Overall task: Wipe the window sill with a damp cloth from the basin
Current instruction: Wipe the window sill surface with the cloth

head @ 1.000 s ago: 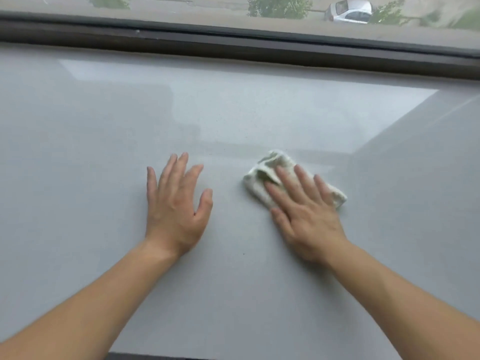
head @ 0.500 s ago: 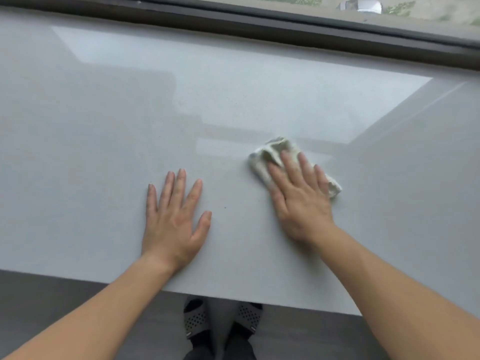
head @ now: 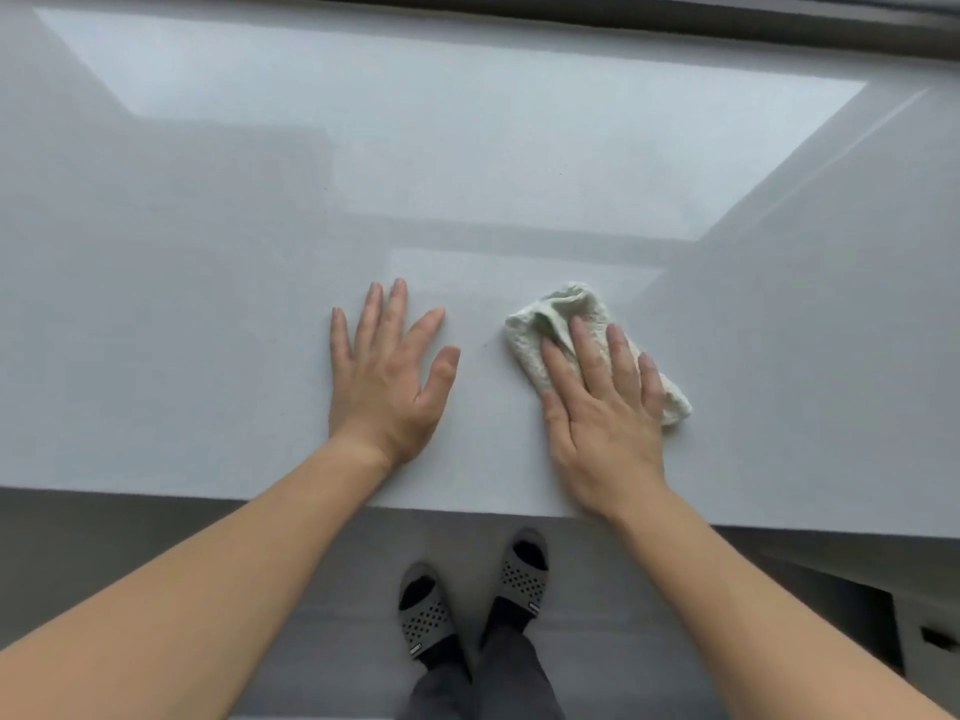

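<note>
A wide, pale grey window sill [head: 208,304] fills most of the view. On it, right of centre, lies a crumpled pale green cloth [head: 550,319]. My right hand [head: 602,423] presses flat on the cloth with straight fingers and covers its near half. My left hand [head: 387,381] rests flat on the bare sill to the left of the cloth, fingers spread and not touching it. No basin is in view.
The dark window frame [head: 623,18] runs along the far edge of the sill. The sill's front edge [head: 156,488] crosses the lower part of the view. Below it is a grey floor with my feet in dark perforated slippers [head: 522,571].
My right hand has drawn the cloth back toward the sill's front edge. The view has tilted down, so the front edge, floor and my feet now show. My left hand stays flat on the sill.
</note>
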`<move>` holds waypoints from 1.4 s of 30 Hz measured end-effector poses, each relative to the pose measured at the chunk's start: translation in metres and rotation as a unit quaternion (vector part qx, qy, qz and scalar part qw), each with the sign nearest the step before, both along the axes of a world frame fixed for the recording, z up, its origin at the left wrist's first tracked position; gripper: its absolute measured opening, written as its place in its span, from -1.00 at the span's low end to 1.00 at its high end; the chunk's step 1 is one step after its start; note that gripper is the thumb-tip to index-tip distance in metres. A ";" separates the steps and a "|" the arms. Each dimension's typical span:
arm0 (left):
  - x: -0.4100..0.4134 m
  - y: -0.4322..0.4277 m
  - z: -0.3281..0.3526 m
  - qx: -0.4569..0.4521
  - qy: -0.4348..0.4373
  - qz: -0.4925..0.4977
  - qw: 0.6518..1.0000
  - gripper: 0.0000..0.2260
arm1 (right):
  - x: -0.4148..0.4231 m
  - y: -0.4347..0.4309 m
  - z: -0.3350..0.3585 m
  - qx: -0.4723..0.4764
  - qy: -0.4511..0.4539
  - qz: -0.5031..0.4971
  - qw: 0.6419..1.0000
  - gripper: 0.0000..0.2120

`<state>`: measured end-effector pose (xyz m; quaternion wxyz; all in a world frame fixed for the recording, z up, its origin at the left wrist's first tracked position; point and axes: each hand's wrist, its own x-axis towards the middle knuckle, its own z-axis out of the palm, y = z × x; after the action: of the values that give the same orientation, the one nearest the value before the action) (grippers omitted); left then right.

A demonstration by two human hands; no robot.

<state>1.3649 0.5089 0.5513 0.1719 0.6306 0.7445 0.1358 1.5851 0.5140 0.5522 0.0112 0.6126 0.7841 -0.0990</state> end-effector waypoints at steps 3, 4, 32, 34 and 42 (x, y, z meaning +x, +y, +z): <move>0.000 -0.002 0.000 -0.004 0.002 0.000 1.000 -0.39 | -0.016 -0.047 0.000 -0.004 -0.023 0.048 0.999 -0.48; 0.000 -0.003 -0.001 -0.007 0.003 -0.002 1.000 -0.39 | -0.010 -0.061 0.000 -0.003 -0.027 0.096 0.995 -0.48; 0.055 0.095 -0.004 -0.077 0.101 0.016 0.992 -0.45 | 0.098 0.061 0.003 -0.011 -0.022 0.016 1.000 -0.47; 0.058 0.094 -0.005 -0.072 0.113 0.016 0.991 -0.43 | 0.097 0.109 0.005 -0.023 -0.017 -0.089 0.996 -0.45; 0.058 0.094 -0.005 -0.064 0.116 0.024 0.991 -0.42 | 0.083 0.126 0.005 -0.008 -0.015 0.199 0.980 -0.52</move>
<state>1.4229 0.6025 0.5468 0.1214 0.6120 0.7813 0.0179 1.6677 0.6398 0.5574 0.0478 0.4460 0.8890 -0.0921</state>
